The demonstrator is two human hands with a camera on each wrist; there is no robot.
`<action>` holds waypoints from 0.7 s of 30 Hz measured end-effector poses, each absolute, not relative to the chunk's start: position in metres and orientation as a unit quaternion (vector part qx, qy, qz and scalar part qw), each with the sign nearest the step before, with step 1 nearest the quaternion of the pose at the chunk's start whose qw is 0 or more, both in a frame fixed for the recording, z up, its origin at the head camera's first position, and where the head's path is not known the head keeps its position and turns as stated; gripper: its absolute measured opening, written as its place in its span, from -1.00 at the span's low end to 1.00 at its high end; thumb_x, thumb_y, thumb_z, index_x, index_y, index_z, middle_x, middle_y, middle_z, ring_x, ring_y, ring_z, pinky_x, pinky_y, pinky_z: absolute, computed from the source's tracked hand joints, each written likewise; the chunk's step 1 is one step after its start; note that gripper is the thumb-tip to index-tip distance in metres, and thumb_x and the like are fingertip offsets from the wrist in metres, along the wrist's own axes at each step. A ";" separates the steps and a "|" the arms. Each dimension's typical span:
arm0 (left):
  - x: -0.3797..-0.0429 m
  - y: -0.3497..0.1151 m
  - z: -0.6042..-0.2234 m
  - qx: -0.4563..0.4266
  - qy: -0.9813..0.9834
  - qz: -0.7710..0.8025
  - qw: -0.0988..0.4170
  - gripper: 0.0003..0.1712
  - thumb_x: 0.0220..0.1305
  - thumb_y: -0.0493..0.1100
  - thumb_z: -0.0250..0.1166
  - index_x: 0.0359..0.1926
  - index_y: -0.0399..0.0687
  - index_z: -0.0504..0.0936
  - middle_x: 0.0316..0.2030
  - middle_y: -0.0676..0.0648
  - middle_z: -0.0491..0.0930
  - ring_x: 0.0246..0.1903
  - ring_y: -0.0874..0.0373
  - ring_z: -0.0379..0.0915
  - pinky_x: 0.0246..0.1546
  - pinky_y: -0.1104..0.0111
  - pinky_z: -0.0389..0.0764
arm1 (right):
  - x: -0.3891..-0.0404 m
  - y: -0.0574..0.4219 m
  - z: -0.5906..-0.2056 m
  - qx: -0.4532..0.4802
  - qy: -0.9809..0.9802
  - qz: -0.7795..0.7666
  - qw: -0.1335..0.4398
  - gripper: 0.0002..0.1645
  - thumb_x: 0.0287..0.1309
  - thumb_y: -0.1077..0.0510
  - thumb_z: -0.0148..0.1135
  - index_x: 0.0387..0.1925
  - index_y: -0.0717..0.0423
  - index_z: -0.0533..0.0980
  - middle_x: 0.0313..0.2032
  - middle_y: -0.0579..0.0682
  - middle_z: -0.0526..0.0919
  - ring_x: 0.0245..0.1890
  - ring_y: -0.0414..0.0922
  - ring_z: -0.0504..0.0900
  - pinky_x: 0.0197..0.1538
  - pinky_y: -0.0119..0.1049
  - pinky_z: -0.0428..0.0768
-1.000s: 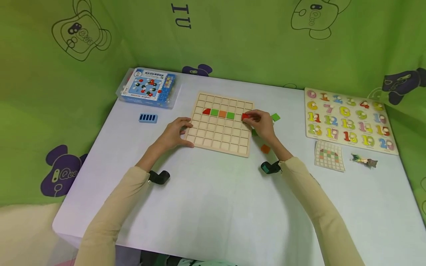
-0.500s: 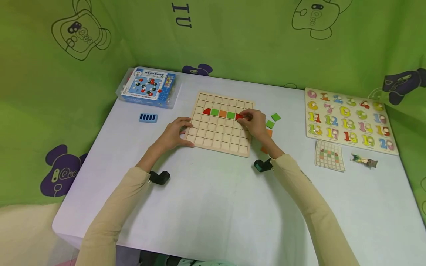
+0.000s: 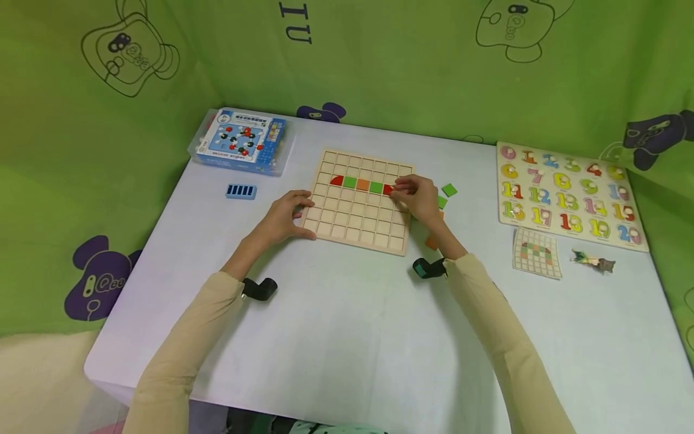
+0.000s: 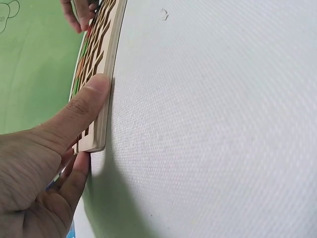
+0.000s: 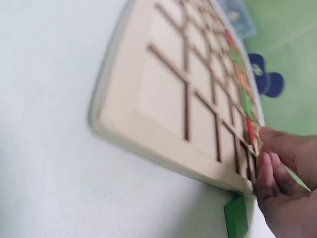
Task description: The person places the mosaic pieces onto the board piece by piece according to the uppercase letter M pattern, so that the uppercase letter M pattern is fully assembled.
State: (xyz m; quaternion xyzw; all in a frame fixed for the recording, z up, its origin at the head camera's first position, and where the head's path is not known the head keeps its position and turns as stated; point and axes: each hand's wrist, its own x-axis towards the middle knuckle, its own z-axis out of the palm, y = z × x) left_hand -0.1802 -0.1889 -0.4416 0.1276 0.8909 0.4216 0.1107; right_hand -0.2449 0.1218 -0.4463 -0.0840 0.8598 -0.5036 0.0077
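A wooden grid board (image 3: pixel 358 208) lies on the table with a row of coloured tiles across it. That row has a red quarter-round tile (image 3: pixel 337 181) at its left end, then a green tile (image 3: pixel 349 182), an orange tile (image 3: pixel 362 185) and a second green tile (image 3: pixel 376 187). At the right end sits another red tile (image 3: pixel 387 189), pinched at its right side by the fingertips of my right hand (image 3: pixel 418 198). My left hand (image 3: pixel 282 218) holds the board's near left corner, thumb (image 4: pixel 96 87) along the front edge and fingers at the side.
Loose green tiles (image 3: pixel 449 190) and orange tiles (image 3: pixel 431 243) lie right of the board, partly behind my right hand. Farther right are a pattern card (image 3: pixel 537 253), a number puzzle board (image 3: pixel 569 193) and a small figurine (image 3: pixel 593 261). A boxed set (image 3: pixel 241 141) and a blue slotted piece (image 3: pixel 241 191) stand at left.
My right hand has carried the red tile left from the board's right edge into the cell beside the second green tile. The left hand keeps its place on the board.
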 end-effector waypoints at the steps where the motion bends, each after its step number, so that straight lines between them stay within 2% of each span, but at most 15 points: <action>1: -0.180 -0.189 -0.441 0.128 0.891 0.422 0.111 -0.15 -0.22 -0.27 0.61 0.15 -0.42 0.45 0.35 -0.24 0.20 0.33 -0.12 0.14 0.18 0.23 0.53 | -0.244 0.124 -0.445 -0.078 0.848 -0.524 0.016 -0.66 0.12 0.35 0.32 -0.05 0.44 0.55 -0.16 0.32 0.66 -0.25 -0.06 0.65 -0.27 -0.61 0.57; 5: -0.179 -0.188 -0.441 0.126 0.890 0.423 0.113 -0.14 -0.22 -0.28 0.61 0.16 -0.43 0.44 0.35 -0.25 0.19 0.34 -0.13 0.13 0.19 0.23 0.52 | -0.238 0.134 -0.441 -0.063 0.803 -0.590 0.052 -0.60 0.16 0.34 0.28 0.03 0.44 0.50 -0.07 0.36 0.61 -0.25 -0.22 0.60 -0.21 -0.59 0.60; 9: -0.179 -0.188 -0.441 0.125 0.890 0.424 0.114 -0.14 -0.21 -0.28 0.60 0.17 -0.42 0.44 0.35 -0.25 0.18 0.34 -0.13 0.11 0.19 0.23 0.52 | -0.230 0.149 -0.436 -0.056 0.797 -0.598 0.067 -0.56 0.20 0.29 0.26 0.09 0.42 0.46 -0.02 0.35 0.57 -0.23 -0.24 0.57 -0.16 -0.53 0.62; 13: -0.179 -0.189 -0.440 0.125 0.891 0.421 0.112 -0.15 -0.21 -0.27 0.60 0.16 -0.43 0.44 0.35 -0.25 0.19 0.34 -0.14 0.12 0.19 0.23 0.52 | -0.220 0.163 -0.434 -0.043 0.804 -0.591 0.050 -0.57 0.19 0.28 0.28 0.06 0.40 0.48 -0.05 0.28 0.60 -0.26 -0.24 0.57 -0.34 -0.54 0.58; 16: -0.180 -0.189 -0.441 0.123 0.894 0.418 0.110 -0.15 -0.21 -0.27 0.60 0.15 -0.43 0.45 0.35 -0.25 0.19 0.34 -0.14 0.12 0.20 0.22 0.51 | -0.215 0.173 -0.435 -0.033 0.804 -0.593 0.035 -0.57 0.17 0.29 0.30 0.04 0.42 0.48 -0.07 0.27 0.60 -0.28 -0.20 0.58 -0.40 -0.53 0.60; 21: -0.180 -0.187 -0.443 0.121 0.892 0.420 0.115 -0.16 -0.20 -0.29 0.59 0.15 -0.43 0.44 0.36 -0.25 0.18 0.34 -0.14 0.11 0.20 0.22 0.51 | -0.205 0.194 -0.437 -0.040 0.845 -0.532 0.017 -0.59 0.17 0.27 0.30 0.03 0.40 0.50 -0.06 0.31 0.59 -0.19 -0.16 0.56 -0.15 -0.60 0.57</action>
